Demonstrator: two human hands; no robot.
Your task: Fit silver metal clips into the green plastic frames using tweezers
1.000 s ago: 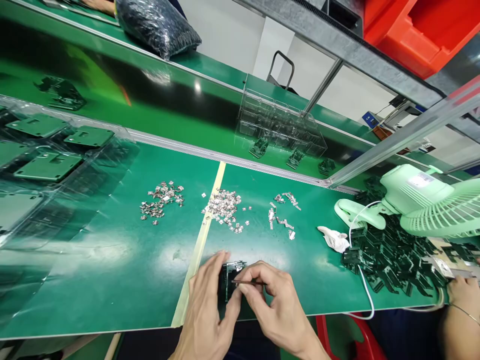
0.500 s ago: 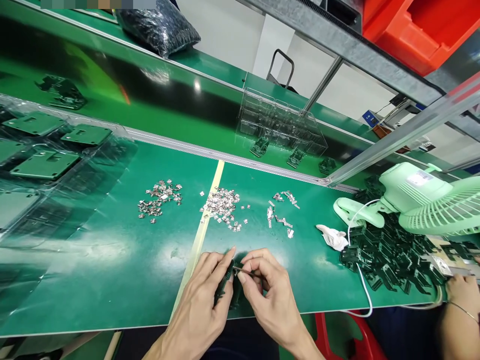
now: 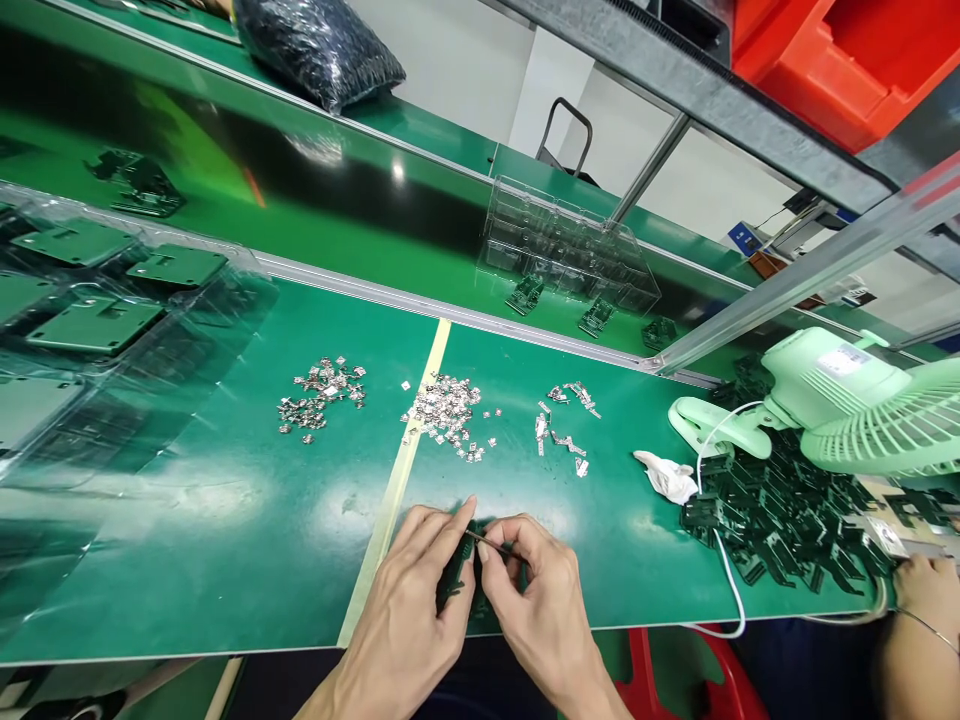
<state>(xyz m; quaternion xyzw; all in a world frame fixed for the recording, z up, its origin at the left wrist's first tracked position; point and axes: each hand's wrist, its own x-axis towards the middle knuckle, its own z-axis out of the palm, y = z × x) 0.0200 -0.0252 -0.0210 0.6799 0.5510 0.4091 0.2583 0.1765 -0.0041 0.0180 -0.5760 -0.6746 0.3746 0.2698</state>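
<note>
Near the front edge of the green table, my left hand (image 3: pixel 416 590) is closed around a small dark green part (image 3: pixel 451 582), steadying it between thumb and fingers. Most of that part is hidden by the hand. My right hand (image 3: pixel 540 595) pinches a thin dark tool (image 3: pixel 493 545), whose tip points left at the upper end of the green part. Whether the tip touches it I cannot make out. Beyond the hands lie a heap of small silvery metal pieces (image 3: pixel 448 408), a second heap (image 3: pixel 322 395) to its left, and some longer metal strips (image 3: pixel 568 440) to the right.
Clear plastic trays with green plates (image 3: pixel 97 325) stand at left. At right are a light green fan (image 3: pixel 832 380), a white crumpled cloth (image 3: pixel 665 477), a cable and a pile of dark green parts (image 3: pixel 780 510). Another person's hand (image 3: pixel 926 590) is at far right.
The tool and my right hand have shifted very slightly against the green part. Both hands keep their hold; the view has moved a little.
</note>
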